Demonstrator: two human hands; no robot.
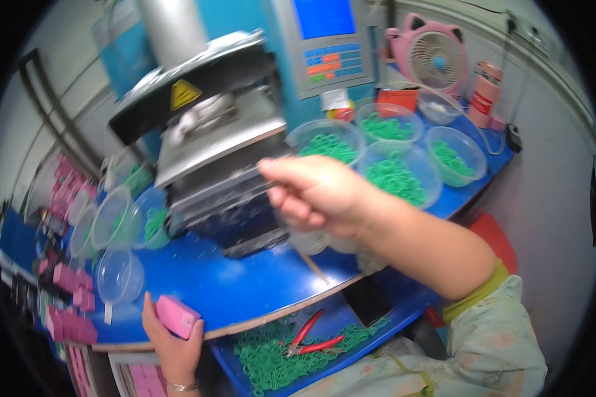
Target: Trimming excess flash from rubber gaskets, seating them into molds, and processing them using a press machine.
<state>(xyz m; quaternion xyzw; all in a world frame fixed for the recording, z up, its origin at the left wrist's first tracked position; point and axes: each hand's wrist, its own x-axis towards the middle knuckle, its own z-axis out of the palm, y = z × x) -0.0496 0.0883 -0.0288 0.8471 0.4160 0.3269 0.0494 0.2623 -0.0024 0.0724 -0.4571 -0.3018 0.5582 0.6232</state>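
Observation:
My left hand (173,345) holds a pink rectangular block (178,317) upright at the front edge of the blue table (198,278), thumb on one side and fingers on the other. My right hand (321,193) is closed in a pinch in front of the press (222,149), close to its metal plates. Whatever it pinches, if anything, is hidden or too small to make out. Between the upper and lower plates of the press there is a gap. In a blue tray (228,370) below the table edge, red-handled pliers (309,341) lie on loose green loop-shaped pieces (265,364).
Clear plastic tubs (404,175) with green pieces stand right of the press, and more tubs (119,274) stand at left. Pink blocks (69,324) are stacked at far left. A control panel (328,46), pink fan (437,59) and pink bottle (485,92) are at the back.

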